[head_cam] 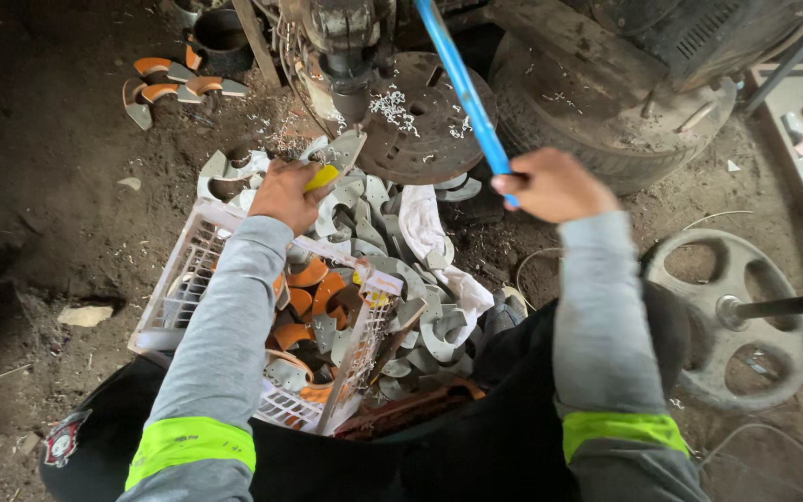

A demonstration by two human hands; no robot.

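Two hands share the work at a drill press that stands over a round, swarf-strewn table plate, with a worn tyre lying just beside it on the dirt floor. Below the plate a white plastic crate holds orange and grey crescent-shaped metal pieces, and a heap of grey crescent pieces spills between crate and press, a white rag draped over them. A spoked metal wheel on a shaft lies well apart to the right, and a few orange-coated pieces sit apart at upper left. The right hand is closed around the blue feed lever, which slants up toward the press head. The left hand is closed on one grey crescent piece at the near edge of the plate, under the spindle, with a small yellow object pinched against it; what that object is cannot be told. To drill well, I judge the piece should sit flat and hard against the plate, fingers kept to its outer end away from the bit, and the lever drawn down steadily rather than jerked, so the bit does not grab and spin the piece. Chips should be brushed off, never swept by fingers.
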